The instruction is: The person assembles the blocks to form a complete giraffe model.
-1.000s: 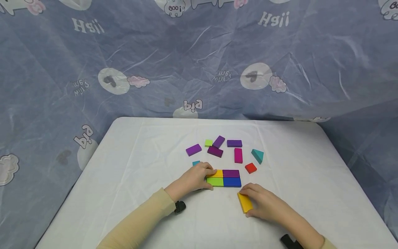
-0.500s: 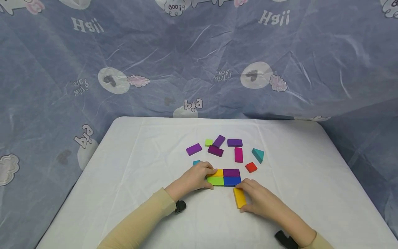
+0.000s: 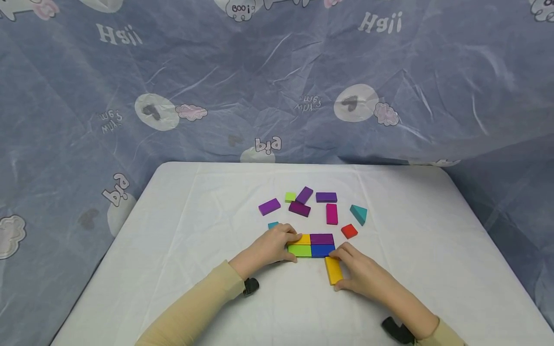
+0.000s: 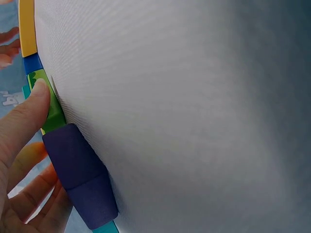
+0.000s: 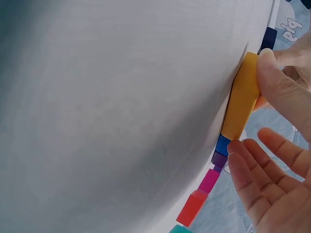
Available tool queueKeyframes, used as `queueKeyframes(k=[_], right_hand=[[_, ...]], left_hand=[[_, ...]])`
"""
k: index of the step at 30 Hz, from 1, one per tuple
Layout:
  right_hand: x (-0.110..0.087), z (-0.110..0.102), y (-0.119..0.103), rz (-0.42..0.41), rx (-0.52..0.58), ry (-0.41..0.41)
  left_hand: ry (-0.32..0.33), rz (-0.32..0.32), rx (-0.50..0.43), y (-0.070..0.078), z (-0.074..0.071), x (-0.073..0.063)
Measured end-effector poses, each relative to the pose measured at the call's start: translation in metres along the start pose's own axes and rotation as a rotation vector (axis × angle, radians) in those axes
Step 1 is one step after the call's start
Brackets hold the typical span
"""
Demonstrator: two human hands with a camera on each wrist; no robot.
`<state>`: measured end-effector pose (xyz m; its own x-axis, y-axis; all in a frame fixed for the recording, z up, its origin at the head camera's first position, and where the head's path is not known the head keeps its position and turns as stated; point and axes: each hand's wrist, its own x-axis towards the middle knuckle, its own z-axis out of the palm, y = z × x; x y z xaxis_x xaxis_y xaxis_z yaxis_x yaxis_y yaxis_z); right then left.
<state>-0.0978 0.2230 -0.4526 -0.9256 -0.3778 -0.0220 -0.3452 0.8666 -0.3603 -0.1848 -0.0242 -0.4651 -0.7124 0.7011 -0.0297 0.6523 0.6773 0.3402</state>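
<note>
Four-part rows meet mid-table: a yellow block [image 3: 305,239] and a purple block [image 3: 321,239] lie behind a lime green block [image 3: 299,251] and a blue block [image 3: 322,250]. My left hand [image 3: 270,245] pinches the left end of this group, its thumb on the green block in the left wrist view. Dark navy blocks [image 4: 80,174] beside that hand are mostly hidden from the head view. With thumb and fingertips, my right hand [image 3: 363,274] holds a longer yellow block [image 3: 333,270] by its ends. Its far end sits right at the blue block's front edge.
Behind the group lie several loose purple blocks [image 3: 270,206], a small lime cube [image 3: 290,197] and a magenta block [image 3: 332,214]. A red block [image 3: 349,231] and a teal triangle [image 3: 358,214] are to the right. Part of a light blue block [image 3: 273,225] shows behind my left hand.
My right hand has brought the longer yellow block leftward and away from me, up to the blue block's front edge. The left hand has kept its place.
</note>
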Motion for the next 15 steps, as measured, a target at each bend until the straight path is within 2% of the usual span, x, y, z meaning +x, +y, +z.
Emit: queueKeyframes(k=[7,12,15], right_hand=[[-0.001,-0.001,0.003,-0.015,0.016,0.019],[0.002,-0.012,0.01,0.042,0.068,0.006],[0.01,-0.022,0.018,0.052,0.062,0.058]], left_hand=[[-0.001,-0.001,-0.006,0.0,-0.001,0.0],[0.004,0.004,0.005,0.0,0.0,0.0],[0.003,0.002,0.008,-0.001,0.0,0.0]])
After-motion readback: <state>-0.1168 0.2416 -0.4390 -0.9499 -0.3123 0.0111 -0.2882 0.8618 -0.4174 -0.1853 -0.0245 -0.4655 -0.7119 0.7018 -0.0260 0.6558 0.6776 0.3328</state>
